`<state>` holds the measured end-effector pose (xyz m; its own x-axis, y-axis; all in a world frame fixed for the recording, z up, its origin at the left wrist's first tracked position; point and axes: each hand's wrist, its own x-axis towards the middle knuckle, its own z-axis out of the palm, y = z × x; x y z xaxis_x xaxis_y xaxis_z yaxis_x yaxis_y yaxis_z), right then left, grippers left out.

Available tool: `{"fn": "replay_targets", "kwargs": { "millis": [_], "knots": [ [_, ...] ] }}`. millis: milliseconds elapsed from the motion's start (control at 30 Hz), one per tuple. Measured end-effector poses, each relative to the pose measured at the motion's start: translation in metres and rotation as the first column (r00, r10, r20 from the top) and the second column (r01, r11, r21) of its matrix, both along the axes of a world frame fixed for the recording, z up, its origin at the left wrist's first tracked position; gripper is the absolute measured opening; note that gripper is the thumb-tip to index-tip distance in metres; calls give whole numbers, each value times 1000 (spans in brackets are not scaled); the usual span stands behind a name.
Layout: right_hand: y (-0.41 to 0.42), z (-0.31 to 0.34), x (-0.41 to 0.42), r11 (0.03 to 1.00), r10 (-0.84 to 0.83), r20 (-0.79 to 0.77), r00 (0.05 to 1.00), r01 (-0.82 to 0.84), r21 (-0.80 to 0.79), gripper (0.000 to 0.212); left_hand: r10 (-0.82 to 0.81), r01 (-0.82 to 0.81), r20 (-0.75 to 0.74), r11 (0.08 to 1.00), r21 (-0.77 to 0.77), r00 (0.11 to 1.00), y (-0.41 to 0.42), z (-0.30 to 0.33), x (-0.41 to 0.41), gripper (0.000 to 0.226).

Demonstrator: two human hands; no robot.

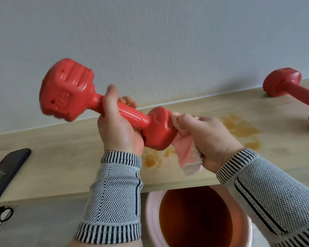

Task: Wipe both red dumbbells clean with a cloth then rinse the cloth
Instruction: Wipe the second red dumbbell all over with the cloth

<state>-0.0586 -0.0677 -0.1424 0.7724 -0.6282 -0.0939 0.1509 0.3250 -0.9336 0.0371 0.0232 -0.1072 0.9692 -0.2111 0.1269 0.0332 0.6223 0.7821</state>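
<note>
Held above the wooden table (48, 154): one red dumbbell (89, 102), tilted, far head up at the left and slightly blurred, near head low at the middle. Wrapped around its ribbed handle, just behind the far head: the left hand (116, 125), fingers and thumb curled tight on the bar. Pressed against the end face of the near head: a pink cloth (187, 148), bunched, with a white corner hanging down under the fist. Gripping this cloth: the right hand (207, 138), fingers clenched around the folds, knuckles turned to the camera. On both forearms, grey knitted sleeves (112, 189) with dark striped cuffs.

Lying on the table at the far right, well apart from the hands: the second red dumbbell (291, 93), partly cut by the edge of the view, one head close to the pale wall (150, 41). Spread on the tabletop under and beside the held dumbbell: orange-brown stains (243, 129). Below the near edge of the table, between the two arms: a pink basin (152, 211) holding brownish-orange water. At the left edge of the table: a dark phone (7, 172), with a thin cord and a small ring hanging down over the side.
</note>
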Motion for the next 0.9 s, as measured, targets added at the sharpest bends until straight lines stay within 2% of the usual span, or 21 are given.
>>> {"fn": "replay_targets", "kwargs": {
  "millis": [67, 133, 233, 300, 400, 467, 600, 667, 800, 900],
  "knots": [
    [4, -3, 1, 996, -60, -2, 998, 60, -59, 21, 95, -86, -55, 986, 145, 994, -5, 4, 2, 39],
    [9, -7, 1, 982, -106, -36, 994, 99, -160, 23, 126, -109, -103, 982, 153, 987, -6, 5, 3, 43],
    [13, -6, 2, 947, -127, -70, 989, 100, -306, 23, 141, -128, -161, 988, 87, 977, -4, 2, 2, 38],
    [12, -2, 1, 923, -135, -75, 988, 98, -371, 27, 91, -99, -203, 995, -29, 975, -2, -1, 3, 34],
    [14, -1, 3, 864, -160, -119, 980, 81, -496, 31, -6, -23, -187, 988, -152, 982, 3, -3, 5, 31],
    [15, -2, 5, 875, -175, -122, 977, 97, -475, 29, -44, 18, -146, 984, -179, 988, 6, -4, 4, 30],
    [10, 2, 7, 937, -156, -113, 981, 111, -331, 27, -71, 54, -88, 982, -181, 994, 7, -4, 1, 31],
    [9, 2, 7, 940, -153, -98, 983, 115, -320, 27, -63, 47, -85, 983, -179, 994, 5, -3, 0, 32],
    [19, -2, 2, 850, -148, -135, 980, 56, -523, 32, 36, -62, -154, 984, -169, 987, 4, -2, 2, 27],
    [21, -4, 2, 792, -199, -123, 972, 85, -604, 32, -3, -41, -211, 978, -203, 977, 5, -3, 4, 27]
  ]
}}
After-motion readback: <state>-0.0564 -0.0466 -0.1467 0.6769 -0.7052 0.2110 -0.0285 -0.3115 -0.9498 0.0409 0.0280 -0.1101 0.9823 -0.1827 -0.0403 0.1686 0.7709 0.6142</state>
